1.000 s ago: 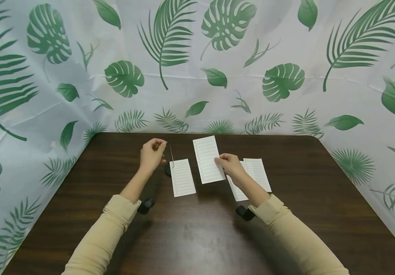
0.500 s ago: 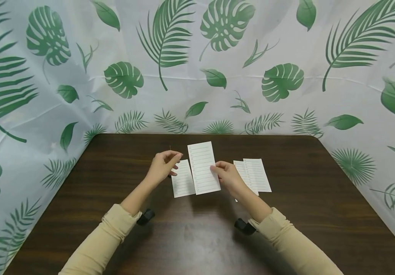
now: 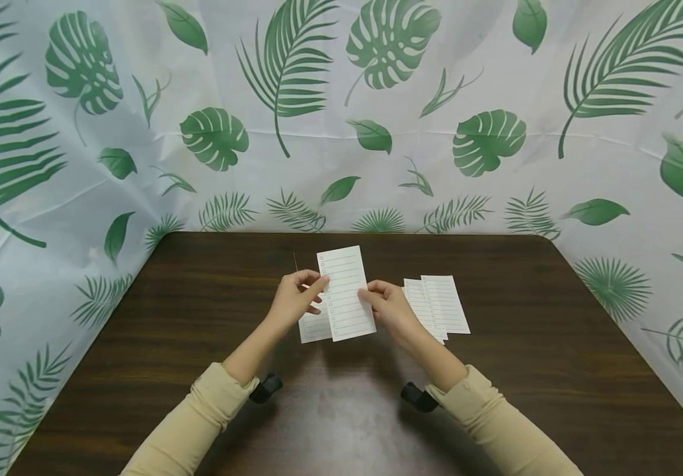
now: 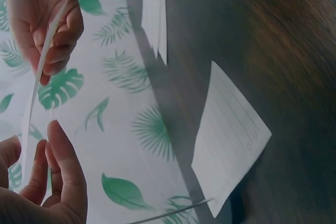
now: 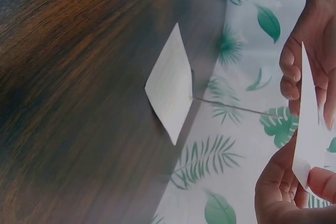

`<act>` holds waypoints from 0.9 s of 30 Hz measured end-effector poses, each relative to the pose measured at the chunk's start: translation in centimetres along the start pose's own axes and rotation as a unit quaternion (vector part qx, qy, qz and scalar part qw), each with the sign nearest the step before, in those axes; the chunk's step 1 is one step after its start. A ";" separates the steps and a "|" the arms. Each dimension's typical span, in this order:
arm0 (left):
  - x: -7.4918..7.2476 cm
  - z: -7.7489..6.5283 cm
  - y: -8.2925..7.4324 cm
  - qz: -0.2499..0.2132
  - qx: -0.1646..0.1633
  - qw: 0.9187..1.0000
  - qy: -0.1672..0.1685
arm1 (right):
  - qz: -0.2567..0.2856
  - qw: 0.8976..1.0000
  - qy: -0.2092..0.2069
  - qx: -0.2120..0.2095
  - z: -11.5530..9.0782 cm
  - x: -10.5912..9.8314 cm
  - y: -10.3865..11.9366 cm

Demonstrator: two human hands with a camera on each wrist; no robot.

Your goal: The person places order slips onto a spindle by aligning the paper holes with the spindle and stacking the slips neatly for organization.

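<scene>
Card (image 3: 346, 295) between both hands (image 3: 295, 297) (image 3: 393, 308) points lengthwise away, top slanting slightly left

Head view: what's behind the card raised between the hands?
Another lined card, its lower left part showing. The raised card and left hand cover most of the rest; anything fully hidden there can't be told.

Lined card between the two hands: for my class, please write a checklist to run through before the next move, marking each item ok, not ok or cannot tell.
1. Right hand pinches the held card: ok.
2. Left hand grips it firmly: cannot tell; its thumb overlaps the edge.
3. Thin rod has its top uncovered: ok.
4. Lower card sits at the rod's foot: ok.
5. Held card lined up over the rod: not ok; the head view shows it to the right.
6. Spare cards rest on the table: ok.
</scene>
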State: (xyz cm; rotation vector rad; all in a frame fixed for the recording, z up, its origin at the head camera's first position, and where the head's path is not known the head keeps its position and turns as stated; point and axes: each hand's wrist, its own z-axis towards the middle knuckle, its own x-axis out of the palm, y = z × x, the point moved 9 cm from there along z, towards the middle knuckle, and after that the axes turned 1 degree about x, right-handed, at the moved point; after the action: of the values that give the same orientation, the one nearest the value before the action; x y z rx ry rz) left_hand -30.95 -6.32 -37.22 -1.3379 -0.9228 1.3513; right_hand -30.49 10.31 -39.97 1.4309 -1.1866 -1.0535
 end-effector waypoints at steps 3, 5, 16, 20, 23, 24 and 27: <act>-0.2 0.1 0.0 -0.006 -0.001 1.000 -0.016 | 0.000 1.000 0.009 -0.004 -0.1 0.5 0.1; -0.5 0.1 0.0 -0.006 -0.001 1.000 -0.026 | -0.004 1.000 0.013 -0.008 -0.3 0.7 0.1; -2.1 0.7 0.3 -0.021 -0.006 0.997 -0.072 | -0.080 0.993 0.045 -0.070 -0.2 1.7 1.3; -2.7 1.2 0.1 -0.025 0.003 0.994 -0.102 | -0.105 0.990 0.033 -0.090 0.5 1.8 2.1; -3.4 1.4 -0.2 -0.014 0.001 0.992 -0.125 | -0.115 0.989 0.028 -0.089 0.9 2.0 2.4; -3.5 1.4 -0.2 -0.007 0.000 0.991 -0.130 | -0.116 0.989 0.027 -0.086 1.1 2.1 2.5; -4.2 1.5 -0.3 0.013 0.003 0.989 -0.146 | -0.119 0.990 0.023 -0.077 1.5 2.4 2.5</act>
State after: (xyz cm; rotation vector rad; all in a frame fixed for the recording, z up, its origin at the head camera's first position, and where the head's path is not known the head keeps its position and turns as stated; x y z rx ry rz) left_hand -32.79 -10.10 -35.72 -1.1697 -1.0967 1.5972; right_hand -31.96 7.54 -37.82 1.4908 -0.8976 -1.2407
